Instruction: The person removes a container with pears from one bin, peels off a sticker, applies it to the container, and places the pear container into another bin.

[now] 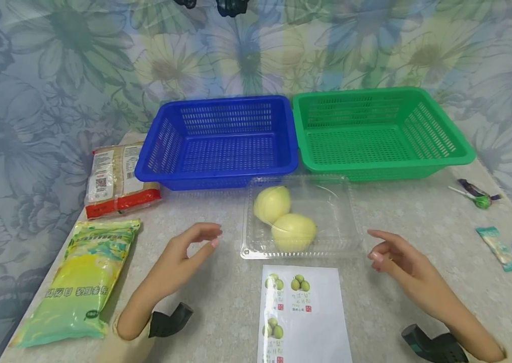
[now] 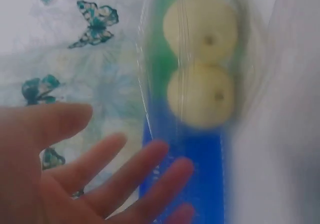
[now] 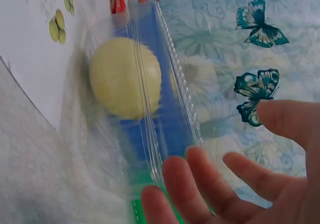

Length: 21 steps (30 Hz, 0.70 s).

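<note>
A clear plastic clamshell box (image 1: 328,212) lies on the table in the head view, its lid over two pale yellow pears (image 1: 294,232). The pears sit in its left half, one behind the other. To the box's left, my left hand (image 1: 179,262) hovers with fingers spread and nothing held. On the other side, my right hand (image 1: 407,275) is likewise apart from the box, fingers relaxed and bent a little. Both wrist views show the pears (image 2: 202,93) (image 3: 125,78) through the clear plastic, beyond the spread fingers.
Behind the box stand a blue basket (image 1: 217,179) and a green basket (image 1: 387,169). A sticker sheet (image 1: 306,322) lies in front. At left are a red-and-clear food bag (image 1: 122,201) and a yellow-green bag (image 1: 79,287); at right, a lollipop (image 1: 482,201) and small wrapped snacks (image 1: 503,249).
</note>
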### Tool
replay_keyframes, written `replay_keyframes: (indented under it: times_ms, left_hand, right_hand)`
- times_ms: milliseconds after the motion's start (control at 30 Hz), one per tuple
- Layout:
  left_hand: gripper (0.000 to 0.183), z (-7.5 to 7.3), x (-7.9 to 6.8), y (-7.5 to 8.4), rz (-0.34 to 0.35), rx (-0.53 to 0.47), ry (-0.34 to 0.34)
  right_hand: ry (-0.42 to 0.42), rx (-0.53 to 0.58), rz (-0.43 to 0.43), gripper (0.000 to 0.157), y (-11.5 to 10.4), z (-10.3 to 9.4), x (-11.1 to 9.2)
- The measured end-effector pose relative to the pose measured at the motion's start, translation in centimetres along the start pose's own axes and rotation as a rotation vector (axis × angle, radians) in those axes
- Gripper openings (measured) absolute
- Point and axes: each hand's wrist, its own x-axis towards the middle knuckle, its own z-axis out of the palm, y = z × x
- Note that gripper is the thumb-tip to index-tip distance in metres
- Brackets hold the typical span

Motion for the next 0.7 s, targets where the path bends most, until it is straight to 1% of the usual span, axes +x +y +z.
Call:
replay_keyframes:
  times_ms: [33, 133, 200, 267, 333, 400, 467, 533, 633, 700]
  left_hand:
    - [0.024, 0.2, -0.4, 0.3, 0.013, 0.002, -0.032]
    - [0.019, 0.9, -1.2, 1.1, 0.061, -0.009, -0.12]
    - [0.018, 1.5, -1.5, 1.6, 0.094, -0.03, -0.194]
    - [0.02, 2.1, -1.8, 2.1, 0.123, -0.045, -0.273]
    - [0.024, 2.8, -1.9, 2.3, 0.165, -0.05, -0.355]
    - [0.03, 3.7, -1.9, 2.5, 0.208, -0.034, -0.417]
    - [0.036, 4.6, -1.9, 2.7, 0.24, 0.01, -0.452]
    - [0.041, 5.5, -1.9, 2.8, 0.249, 0.057, -0.478]
    - [0.049, 6.8, -2.0, 2.9, 0.233, 0.131, -0.494]
    - [0.054, 7.6, -2.0, 2.8, 0.242, 0.168, -0.49]
  right_hand:
    - [-0.014, 0.0, -0.006, 0.039, -0.1, 0.2, -0.2]
    - [-0.063, -0.012, 0.012, 0.032, -0.6, 1.1, -0.6]
    - [-0.099, -0.016, 0.005, 0.03, -0.6, 1.7, -0.7]
    - [-0.143, 0.011, 0.0, 0.03, -0.5, 2.4, -0.6]
    - [-0.173, 0.031, -0.039, 0.03, -0.3, 3.2, -0.4]
    - [-0.192, 0.047, -0.102, 0.031, 0.0, 4.1, -0.2]
    - [-0.197, 0.035, -0.166, 0.032, 0.1, 5.0, 0.0]
    - [-0.203, 0.01, -0.208, 0.035, 0.2, 5.9, 0.2]
    - [-0.21, -0.047, -0.218, 0.04, 0.0, 7.1, 0.4]
    - [-0.215, -0.087, -0.217, 0.044, -0.3, 7.8, 0.5]
